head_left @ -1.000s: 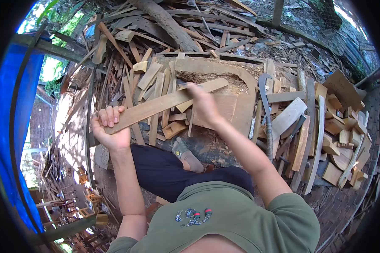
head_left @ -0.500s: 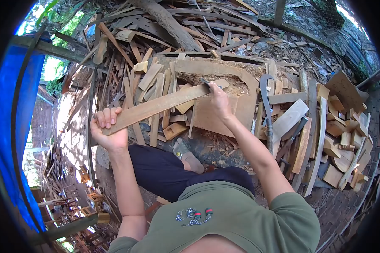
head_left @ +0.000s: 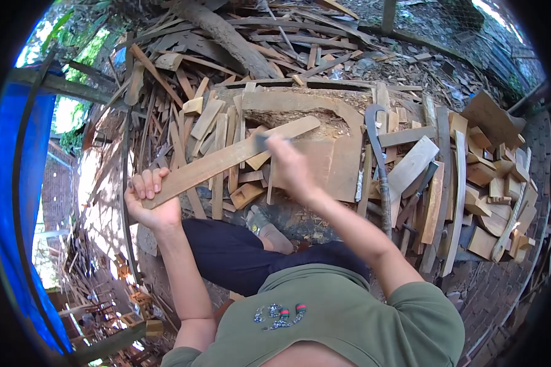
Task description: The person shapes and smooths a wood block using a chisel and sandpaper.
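Note:
A long flat wooden slat (head_left: 220, 160) slants up to the right in front of me. My left hand (head_left: 152, 199) is closed round its lower left end, fingers over the top edge. My right hand (head_left: 291, 168), smeared by motion, is closed at the slat's middle. From its fingers a small dark tool (head_left: 262, 142) sticks out against the wood; its exact kind is blurred. The slat's far end lies over a worn wooden block (head_left: 343, 162) with a hollowed, chip-filled top.
Right of the block lie a sickle-like curved blade with a long handle (head_left: 374, 131), a pale board (head_left: 415, 165) and a heap of cut wood pieces (head_left: 493, 177). Scrap wood (head_left: 275, 43) and a thick branch (head_left: 226, 37) fill the back. A blue tarp (head_left: 18, 183) hangs left.
My right hand has slid down along the slat toward my left hand, with the small dark tool in it. My left hand keeps its hold. The whole view has shifted slightly.

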The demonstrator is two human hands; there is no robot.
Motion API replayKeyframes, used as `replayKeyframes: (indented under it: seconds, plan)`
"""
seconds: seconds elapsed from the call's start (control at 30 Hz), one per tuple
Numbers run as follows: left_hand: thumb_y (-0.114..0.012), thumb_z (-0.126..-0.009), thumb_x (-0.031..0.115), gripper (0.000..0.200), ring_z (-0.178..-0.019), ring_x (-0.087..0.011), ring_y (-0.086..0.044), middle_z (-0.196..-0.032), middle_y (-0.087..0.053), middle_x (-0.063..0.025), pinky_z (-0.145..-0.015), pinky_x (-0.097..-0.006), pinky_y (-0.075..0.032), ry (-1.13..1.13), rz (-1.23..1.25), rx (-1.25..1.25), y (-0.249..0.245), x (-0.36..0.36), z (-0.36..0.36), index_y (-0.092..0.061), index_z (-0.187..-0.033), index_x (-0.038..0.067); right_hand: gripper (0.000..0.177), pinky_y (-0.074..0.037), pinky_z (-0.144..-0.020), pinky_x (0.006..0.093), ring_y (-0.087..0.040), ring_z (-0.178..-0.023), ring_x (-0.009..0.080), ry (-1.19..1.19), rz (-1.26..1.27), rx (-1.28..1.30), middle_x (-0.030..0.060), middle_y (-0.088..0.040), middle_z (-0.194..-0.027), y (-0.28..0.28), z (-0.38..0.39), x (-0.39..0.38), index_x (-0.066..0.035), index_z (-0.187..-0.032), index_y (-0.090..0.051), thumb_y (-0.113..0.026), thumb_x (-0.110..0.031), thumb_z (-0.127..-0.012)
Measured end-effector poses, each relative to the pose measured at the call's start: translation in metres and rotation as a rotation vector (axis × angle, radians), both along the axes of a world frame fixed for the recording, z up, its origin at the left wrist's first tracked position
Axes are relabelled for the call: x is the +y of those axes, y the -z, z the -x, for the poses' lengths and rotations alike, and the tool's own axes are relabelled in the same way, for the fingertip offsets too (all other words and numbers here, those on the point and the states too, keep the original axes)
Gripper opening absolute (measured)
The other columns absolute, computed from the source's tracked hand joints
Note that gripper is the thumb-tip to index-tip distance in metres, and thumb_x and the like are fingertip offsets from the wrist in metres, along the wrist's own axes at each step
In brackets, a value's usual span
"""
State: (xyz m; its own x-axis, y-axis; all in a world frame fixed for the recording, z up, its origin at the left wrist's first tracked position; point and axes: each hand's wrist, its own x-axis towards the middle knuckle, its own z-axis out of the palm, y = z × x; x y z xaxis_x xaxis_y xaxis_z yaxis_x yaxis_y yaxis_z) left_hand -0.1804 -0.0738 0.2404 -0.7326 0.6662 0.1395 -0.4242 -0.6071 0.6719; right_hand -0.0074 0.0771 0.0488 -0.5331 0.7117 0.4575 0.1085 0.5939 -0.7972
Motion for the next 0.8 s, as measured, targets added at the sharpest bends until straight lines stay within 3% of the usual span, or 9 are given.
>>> replayKeyframes:
  seconds: [0.1,0.2,0.27,0.37,0.47,0.57,0.67,0.7,0.8]
  plan:
    - [-0.030,-0.085,0.017,0.026,-0.060,-0.0152,-0.033,-0.056,-0.031,-0.0017,-0.081,-0.0351,-0.036,-0.014,0.003,0.001,-0.004,0.002,-0.003,-0.031,-0.060,0.015,0.040,-0.047,-0.100,0.0410,-0.056,-0.117,0.0333,-0.044,-0.059,0.061,0.0195,-0.060,-0.121,-0.019,-0.003,-0.021,-0.004,-0.123,-0.056,-0.049,0.005,-0.085]
    - [-0.031,-0.085,0.017,0.026,-0.060,-0.0156,-0.033,-0.056,-0.031,-0.0019,-0.081,-0.0354,-0.037,-0.041,0.015,-0.034,0.003,-0.008,0.000,-0.030,-0.059,0.016,0.034,-0.050,-0.093,0.0411,-0.060,-0.110,0.0329,0.085,0.144,-0.002,0.0192,-0.060,-0.119,0.018,-0.010,0.016,-0.004,-0.119,-0.056,-0.050,0.000,-0.086]
    - [-0.032,-0.085,0.017,0.026,-0.060,-0.0158,-0.033,-0.056,-0.031,-0.0019,-0.081,-0.0356,-0.037,-0.036,0.009,-0.022,0.008,-0.013,-0.001,-0.030,-0.059,0.016,0.034,-0.051,-0.090,0.0424,-0.061,-0.107,0.0333,0.261,-0.042,-0.071,0.0191,-0.061,-0.117,0.062,0.000,0.035,-0.003,-0.117,-0.056,-0.049,0.002,-0.084]
    - [-0.029,-0.089,0.020,0.030,-0.060,-0.0148,-0.034,-0.056,-0.032,-0.0005,-0.081,-0.0355,-0.037,-0.032,0.005,0.032,0.010,-0.011,-0.001,-0.031,-0.059,0.016,0.035,-0.050,-0.093,0.0436,-0.059,-0.111,0.0351,0.023,-0.009,-0.006,0.0200,-0.060,-0.120,-0.009,-0.003,-0.003,-0.002,-0.118,-0.056,-0.049,0.003,-0.084]
    - [-0.029,-0.089,0.020,0.030,-0.060,-0.0148,-0.034,-0.056,-0.031,-0.0006,-0.081,-0.0356,-0.037,-0.015,-0.002,0.014,0.009,-0.009,0.004,-0.031,-0.060,0.016,0.036,-0.051,-0.092,0.0417,-0.061,-0.107,0.0340,-0.024,-0.143,0.027,0.0165,-0.062,-0.118,-0.014,0.000,-0.021,-0.003,-0.121,-0.055,-0.047,0.001,-0.087]
    - [-0.030,-0.088,0.018,0.028,-0.060,-0.0149,-0.033,-0.056,-0.030,-0.0008,-0.082,-0.0356,-0.037,-0.037,0.013,0.000,0.007,-0.013,-0.002,-0.031,-0.060,0.016,0.037,-0.052,-0.090,0.0400,-0.062,-0.108,0.0323,0.064,0.218,-0.109,0.0175,-0.061,-0.122,0.011,-0.008,0.017,-0.008,-0.121,-0.058,-0.044,0.003,-0.089]
    - [-0.031,-0.086,0.017,0.026,-0.061,-0.0152,-0.033,-0.056,-0.030,-0.0010,-0.082,-0.0357,-0.037,-0.006,-0.003,0.026,0.009,-0.014,0.001,-0.031,-0.059,0.016,0.036,-0.051,-0.092,0.0401,-0.060,-0.111,0.0320,0.053,0.323,-0.292,0.0185,-0.060,-0.122,0.005,-0.003,0.028,-0.006,-0.122,-0.056,-0.043,0.002,-0.089]
    - [-0.030,-0.088,0.018,0.028,-0.060,-0.0147,-0.033,-0.056,-0.030,-0.0007,-0.082,-0.0355,-0.037,-0.021,0.004,0.032,0.009,-0.013,0.000,-0.031,-0.060,0.016,0.037,-0.048,-0.096,0.0417,-0.057,-0.115,0.0332,-0.001,0.107,-0.103,0.0194,-0.059,-0.122,0.007,-0.001,0.013,-0.003,-0.122,-0.055,-0.045,0.003,-0.087]
    - [-0.029,-0.091,0.019,0.031,-0.060,-0.0139,-0.033,-0.056,-0.030,-0.0003,-0.082,-0.0351,-0.037,-0.023,0.007,0.043,0.008,-0.007,-0.001,-0.031,-0.060,0.016,0.038,-0.046,-0.099,0.0414,-0.056,-0.116,0.0359,-0.070,-0.085,0.046,0.0185,-0.059,-0.123,-0.039,0.004,-0.035,-0.002,-0.120,-0.056,-0.049,0.005,-0.083]
